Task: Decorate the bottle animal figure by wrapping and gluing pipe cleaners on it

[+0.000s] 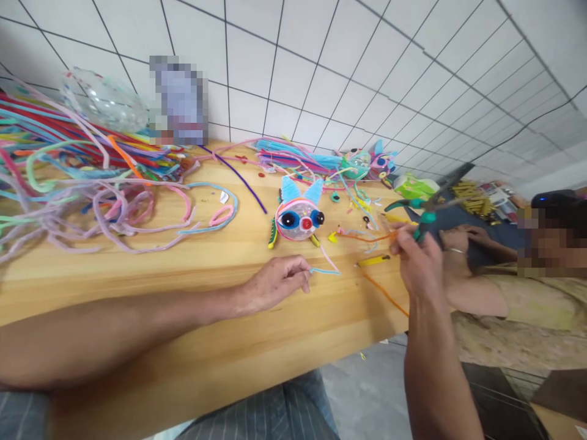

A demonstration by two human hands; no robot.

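My left hand (275, 284) rests on the wooden table (183, 342) and pinches the end of a light blue pipe cleaner (326, 271). My right hand (415, 260) holds green-handled scissors (428, 211), blades pointing up and right, with an orange pipe cleaner (371, 238) beside the fingers. A round pipe-cleaner animal face (299, 215) with blue ears, blue eyes and a red nose lies just beyond my left hand.
A big heap of coloured pipe cleaners (68, 177) covers the left of the table. More finished figures (367, 164) and scraps lie at the back. A clear plastic bag (107, 98) leans on the tiled wall. Another person (518, 287) sits at the right.
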